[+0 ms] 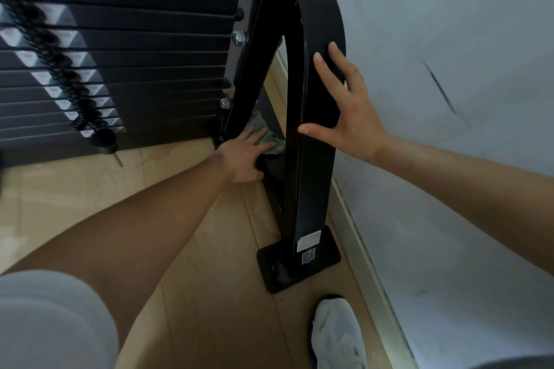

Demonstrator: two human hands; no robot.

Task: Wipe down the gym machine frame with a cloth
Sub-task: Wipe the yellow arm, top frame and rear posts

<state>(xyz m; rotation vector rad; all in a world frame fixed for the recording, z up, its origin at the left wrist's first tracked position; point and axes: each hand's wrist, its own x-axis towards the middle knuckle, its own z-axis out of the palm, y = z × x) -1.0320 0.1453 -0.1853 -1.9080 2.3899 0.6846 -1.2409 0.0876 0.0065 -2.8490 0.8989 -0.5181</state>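
Observation:
The black gym machine frame (305, 159) rises from a bolted foot plate (287, 275) and curves over at the top. A slanted black bar (254, 54) meets it low down. My left hand (244, 156) presses a grey-green cloth (268, 136) flat against the lower frame, between the slanted bar and the upright. The cloth is partly hidden under my fingers. My right hand (344, 108) rests spread on the right side of the curved upright, fingers apart, holding nothing.
A stack of black weight plates (135, 69) with a coiled black cord (51, 51) and selector pin fills the upper left. A scuffed white wall (449, 99) and skirting board run close on the right. My white shoe (337, 335) stands on the wooden floor.

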